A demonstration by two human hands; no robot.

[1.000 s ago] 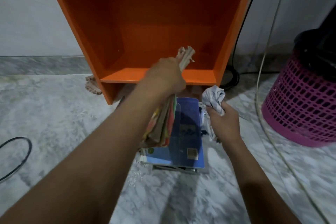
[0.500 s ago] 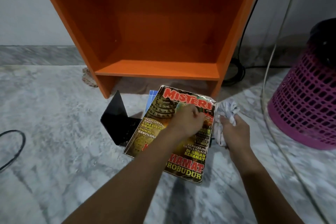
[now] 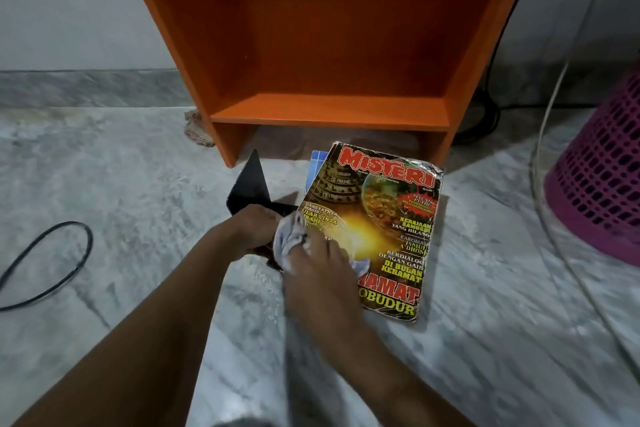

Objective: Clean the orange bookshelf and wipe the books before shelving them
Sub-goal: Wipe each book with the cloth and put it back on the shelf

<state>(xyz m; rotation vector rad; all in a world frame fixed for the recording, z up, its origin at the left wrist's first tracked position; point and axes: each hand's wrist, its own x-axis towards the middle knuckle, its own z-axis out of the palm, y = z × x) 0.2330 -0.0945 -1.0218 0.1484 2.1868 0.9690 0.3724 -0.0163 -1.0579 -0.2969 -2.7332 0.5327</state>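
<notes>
From the head camera, the orange bookshelf (image 3: 329,114) stood at 12 o'clock on the marble floor (image 3: 138,184), its lowest shelf bare. The MISTERI magazine (image 3: 384,218) lay face up on the floor just in front of the shelf's foot, toward 4 o'clock of the frame. It rested on a blue book (image 3: 316,166), of which only a corner showed at the magazine's 11 o'clock.

Half a second before, the left hand had lain on the cover and the right hand had held the cloth on the floor at the magazine's 3 o'clock. Now both had crossed to its 9 o'clock edge. The left hand (image 3: 256,227) was off the cover, fingers curled over the flat foot of the black bookend (image 3: 251,184), which stood just beside the magazine. The right hand (image 3: 322,274) gripped the bunched white cloth (image 3: 289,239) and pressed it on the cover's left edge, hiding the lower left corner.

A second back, the left hand had held the magazine up before the shelf.

A pink basket (image 3: 602,184) stood at 3 o'clock, a black cable (image 3: 52,270) looped at 8 o'clock, and a crumpled rag (image 3: 195,126) lay by the shelf's left foot.
</notes>
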